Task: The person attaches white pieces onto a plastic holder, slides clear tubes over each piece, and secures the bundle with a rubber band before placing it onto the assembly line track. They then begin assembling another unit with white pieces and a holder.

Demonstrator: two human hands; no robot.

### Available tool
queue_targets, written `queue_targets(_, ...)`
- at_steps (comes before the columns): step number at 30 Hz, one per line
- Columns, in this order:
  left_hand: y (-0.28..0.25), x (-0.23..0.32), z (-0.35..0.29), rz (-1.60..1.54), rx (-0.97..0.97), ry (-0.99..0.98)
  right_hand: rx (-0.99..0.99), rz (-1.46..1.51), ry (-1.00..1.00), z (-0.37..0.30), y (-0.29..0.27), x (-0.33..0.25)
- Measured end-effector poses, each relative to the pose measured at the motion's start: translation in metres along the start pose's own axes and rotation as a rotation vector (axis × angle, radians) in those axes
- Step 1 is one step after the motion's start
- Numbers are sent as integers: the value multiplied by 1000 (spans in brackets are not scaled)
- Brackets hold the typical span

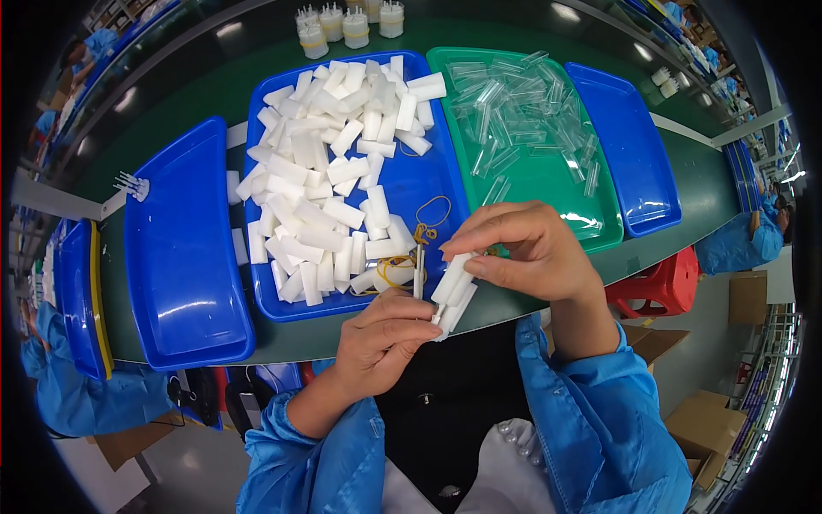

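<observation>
Cylinders (452,281) (white) between both grips (383,337) (538,254)

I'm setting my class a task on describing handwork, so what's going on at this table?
A person in blue sleeves holds a small cluster of white pieces near the table's front edge. The left hand pinches the lower end; the right hand grips the upper part. Just beyond, a pile of similar white pieces fills much of a blue tray. Yellow bands show near its front right corner. To the right, clear tubes lie in a green tray.
</observation>
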State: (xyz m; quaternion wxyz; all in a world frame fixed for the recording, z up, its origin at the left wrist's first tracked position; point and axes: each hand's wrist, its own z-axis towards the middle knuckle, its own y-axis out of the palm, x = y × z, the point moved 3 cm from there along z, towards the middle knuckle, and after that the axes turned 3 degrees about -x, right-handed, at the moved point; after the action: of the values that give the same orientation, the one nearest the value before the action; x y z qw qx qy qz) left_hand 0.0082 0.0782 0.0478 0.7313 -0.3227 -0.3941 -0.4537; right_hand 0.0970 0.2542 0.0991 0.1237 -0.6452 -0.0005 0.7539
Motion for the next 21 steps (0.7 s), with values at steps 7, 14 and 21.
queue_targets(7, 0, -1, -2, -98, -73, -69, -148, 88, -36, 2, -2, 6)
queue_targets(14, 2, -7, -9, -418, 189, -200, -82, 178, 92, 2, 17, 16)
queue_targets(21, -7, -9, -15, -541, 99, -284, -47, 147, 94, -3, 26, 13)
